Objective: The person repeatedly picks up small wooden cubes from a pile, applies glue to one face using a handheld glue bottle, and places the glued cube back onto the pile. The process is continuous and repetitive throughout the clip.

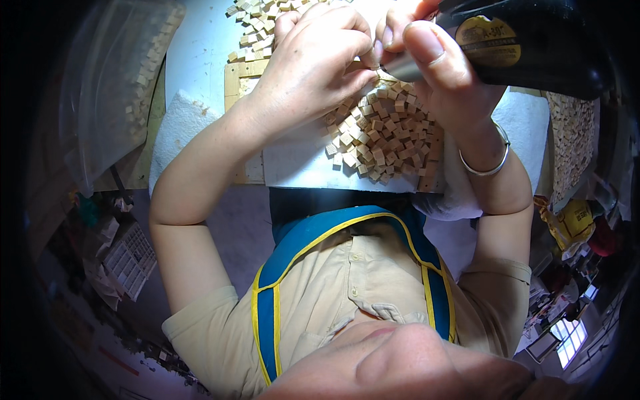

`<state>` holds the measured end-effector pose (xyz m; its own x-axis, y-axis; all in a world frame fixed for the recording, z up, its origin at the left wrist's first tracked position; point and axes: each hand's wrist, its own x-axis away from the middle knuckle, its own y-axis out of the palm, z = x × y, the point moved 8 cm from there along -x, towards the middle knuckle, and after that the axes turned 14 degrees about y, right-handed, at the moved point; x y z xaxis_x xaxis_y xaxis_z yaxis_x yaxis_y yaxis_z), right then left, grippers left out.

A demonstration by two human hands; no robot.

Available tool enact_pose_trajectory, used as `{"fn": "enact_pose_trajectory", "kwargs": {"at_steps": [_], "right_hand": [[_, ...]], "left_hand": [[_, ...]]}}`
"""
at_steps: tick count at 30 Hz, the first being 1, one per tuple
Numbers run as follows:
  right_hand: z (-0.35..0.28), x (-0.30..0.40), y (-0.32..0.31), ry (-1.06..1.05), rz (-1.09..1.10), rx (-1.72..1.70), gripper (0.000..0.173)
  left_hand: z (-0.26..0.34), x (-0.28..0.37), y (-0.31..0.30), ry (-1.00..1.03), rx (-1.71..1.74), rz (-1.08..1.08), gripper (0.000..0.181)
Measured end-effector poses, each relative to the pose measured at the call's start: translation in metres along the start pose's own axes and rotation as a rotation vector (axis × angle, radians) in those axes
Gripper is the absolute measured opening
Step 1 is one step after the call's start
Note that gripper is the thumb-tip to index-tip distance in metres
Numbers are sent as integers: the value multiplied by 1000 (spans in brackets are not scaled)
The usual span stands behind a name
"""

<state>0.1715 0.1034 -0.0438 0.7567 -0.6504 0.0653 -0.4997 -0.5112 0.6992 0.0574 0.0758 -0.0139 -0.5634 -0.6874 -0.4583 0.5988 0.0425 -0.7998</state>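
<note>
My left hand (320, 55) is bent over the work board, its thumb and fingertips brought together at the tool's tip. Whatever may be between those fingertips is hidden. In my right hand (440, 70) is a black hand-held power tool (545, 55) with a gold label bearing writing. Its tapered metal nose (406, 70) points left, at my left fingertips. Beneath both hands lies a heap of small wooden cubes (385, 135), partly in shadow. A second heap of wooden cubes (255, 30) is spread beyond my left hand.
A wooden frame (231, 82) sits left of my left hand. White towels (182, 125) pad the table edge under both forearms. A clear plastic bag (110, 100) with cubes is at far left. Many more cubes (572, 140) fill a container at far right, above a yellow bag (572, 222).
</note>
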Motion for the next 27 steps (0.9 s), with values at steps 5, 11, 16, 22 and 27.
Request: {"fn": "enact_pose_trajectory", "kwargs": {"at_steps": [5, 11, 16, 22, 27], "right_hand": [[12, 1, -4, 202, -52, -70, 15], [7, 2, 0, 222, -33, -125, 16], [-63, 12, 11, -265, 73, 26, 19], [-101, 7, 13, -595, 253, 221, 40], [-99, 12, 20, -557, 312, 155, 49]], "left_hand": [[1, 1, 1, 0, -29, 0, 27], [1, -1, -1, -4, 1, -15, 22], [9, 1, -7, -13, 114, -81, 16], [-5, -5, -38, 28, 28, 52, 20], [-23, -21, -41, -129, -417, -109, 31]]}}
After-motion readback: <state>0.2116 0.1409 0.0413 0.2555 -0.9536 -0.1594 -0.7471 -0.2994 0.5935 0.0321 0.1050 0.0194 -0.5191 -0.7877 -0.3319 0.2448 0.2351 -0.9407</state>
